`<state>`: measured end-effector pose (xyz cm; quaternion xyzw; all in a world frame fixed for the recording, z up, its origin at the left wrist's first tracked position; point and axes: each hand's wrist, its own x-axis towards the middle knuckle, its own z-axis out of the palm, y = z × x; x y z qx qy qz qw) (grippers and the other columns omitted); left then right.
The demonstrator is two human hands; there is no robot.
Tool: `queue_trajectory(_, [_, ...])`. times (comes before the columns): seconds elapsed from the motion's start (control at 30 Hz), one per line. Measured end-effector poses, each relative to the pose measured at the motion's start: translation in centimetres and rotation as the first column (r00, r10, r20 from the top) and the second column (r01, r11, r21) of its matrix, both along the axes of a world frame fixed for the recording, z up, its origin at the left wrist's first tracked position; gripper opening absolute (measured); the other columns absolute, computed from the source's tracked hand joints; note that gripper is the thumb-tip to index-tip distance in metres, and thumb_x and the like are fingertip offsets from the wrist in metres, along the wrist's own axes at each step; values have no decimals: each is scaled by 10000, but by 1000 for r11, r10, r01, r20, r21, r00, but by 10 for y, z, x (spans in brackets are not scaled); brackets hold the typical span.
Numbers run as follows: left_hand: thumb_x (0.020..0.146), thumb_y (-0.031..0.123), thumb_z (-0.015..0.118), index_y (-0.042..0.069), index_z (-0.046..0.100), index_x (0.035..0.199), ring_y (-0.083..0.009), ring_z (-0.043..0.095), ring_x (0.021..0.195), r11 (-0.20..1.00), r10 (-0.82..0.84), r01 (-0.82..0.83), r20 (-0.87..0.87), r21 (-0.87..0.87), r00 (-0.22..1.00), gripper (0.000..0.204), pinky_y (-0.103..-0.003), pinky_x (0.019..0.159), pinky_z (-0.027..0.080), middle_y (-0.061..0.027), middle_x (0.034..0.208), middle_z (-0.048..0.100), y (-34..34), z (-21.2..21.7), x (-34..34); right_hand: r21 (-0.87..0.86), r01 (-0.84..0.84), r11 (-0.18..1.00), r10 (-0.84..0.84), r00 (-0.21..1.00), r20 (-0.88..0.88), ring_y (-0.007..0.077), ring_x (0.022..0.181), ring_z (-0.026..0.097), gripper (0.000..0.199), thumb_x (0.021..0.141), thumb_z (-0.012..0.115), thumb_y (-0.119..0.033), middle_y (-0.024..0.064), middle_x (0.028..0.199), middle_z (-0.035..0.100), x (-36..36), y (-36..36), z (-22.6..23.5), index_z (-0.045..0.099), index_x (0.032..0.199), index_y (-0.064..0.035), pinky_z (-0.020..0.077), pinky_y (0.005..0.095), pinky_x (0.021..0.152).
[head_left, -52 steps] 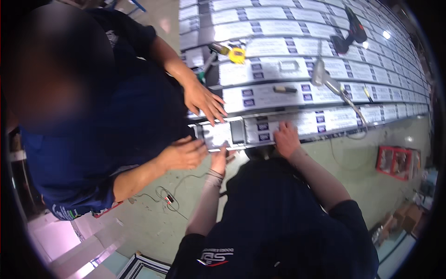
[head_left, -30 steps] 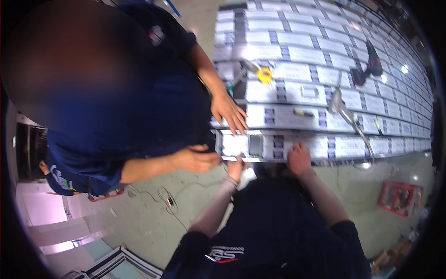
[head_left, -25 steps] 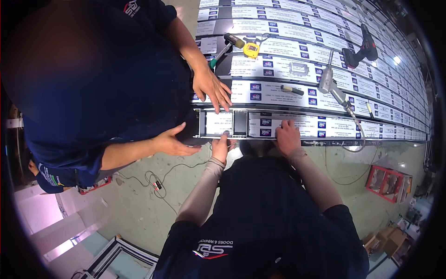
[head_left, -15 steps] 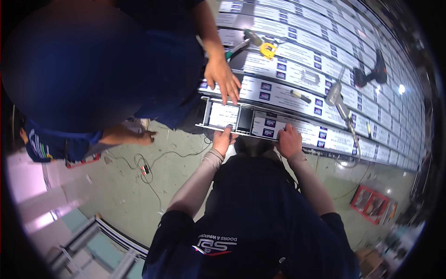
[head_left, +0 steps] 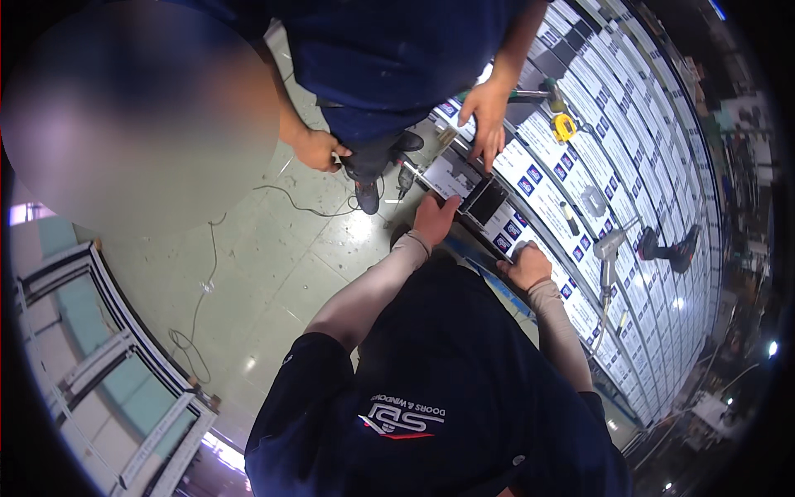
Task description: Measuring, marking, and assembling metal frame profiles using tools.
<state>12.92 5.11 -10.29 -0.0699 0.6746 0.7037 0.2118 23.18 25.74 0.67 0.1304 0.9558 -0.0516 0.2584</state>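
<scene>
My left hand (head_left: 436, 218) grips the near edge of a short film-covered profile piece (head_left: 448, 176), thumb on top and fingers partly hidden beneath. A dark opening (head_left: 487, 204) lies between that piece and a long white-filmed profile (head_left: 517, 238) with blue labels. My right hand (head_left: 527, 266) is closed around the long profile's near edge, its fingertips partly out of sight. Across from me, a co-worker's hand (head_left: 487, 116) reaches down to the far side of the short piece. The co-worker's other hand (head_left: 319, 151) hangs over the floor.
Rows of filmed profiles (head_left: 654, 157) carry a yellow tape measure (head_left: 564, 127), a green-handled hammer (head_left: 553, 98), a grey air tool (head_left: 609, 253) with hose and a dark cordless drill (head_left: 669, 248). A power tool (head_left: 406, 176) and cable (head_left: 214, 257) lie on the floor. Frames (head_left: 124, 348) stand lower left.
The view has turned, so the profiles now run diagonally. Both my hands stay on the profile edges. The co-worker's upper body has shifted in view, and their other hand now shows.
</scene>
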Motion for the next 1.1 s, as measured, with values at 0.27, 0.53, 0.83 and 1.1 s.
queue_trajectory(0.27, [890, 203, 630, -53, 624, 1052, -208, 662, 919, 995, 89, -89, -9, -52, 996, 303, -332, 818, 500, -140, 992, 702, 4, 12, 7, -30, 29, 999, -26, 996, 90, 354, 903, 650, 444, 718, 772, -437, 187, 977, 638, -3, 0, 4, 652, 841, -27, 518, 447, 769])
queue_trajectory(0.53, [866, 238, 644, -37, 637, 1035, -273, 693, 902, 984, 159, -164, -75, -73, 984, 323, -363, 797, 515, -177, 962, 713, 5, -2, 4, -11, 39, 999, -38, 996, 84, 349, 895, 655, 428, 711, 777, -441, 173, 960, 637, -6, 0, -1, 674, 837, -45, 532, 450, 756])
queue_trajectory(0.83, [894, 235, 647, -31, 637, 997, -277, 672, 868, 980, 57, -86, -159, -180, 986, 285, -383, 768, 499, -172, 898, 705, 6, 13, 4, 61, 65, 996, -69, 995, 70, 339, 1006, 612, 370, 736, 717, -447, 152, 1083, 595, 8, 5, -18, 748, 908, -121, 535, 451, 805])
queue_trajectory(1.1, [935, 186, 614, 16, 565, 856, -114, 573, 553, 992, 45, -48, 30, 114, 999, 193, -271, 525, 440, -55, 660, 619, 1, 5, 9, -35, 124, 992, -125, 992, -20, 324, 1063, 576, 280, 749, 696, -395, 142, 1087, 577, 25, -1, -11, 751, 922, -182, 514, 444, 852])
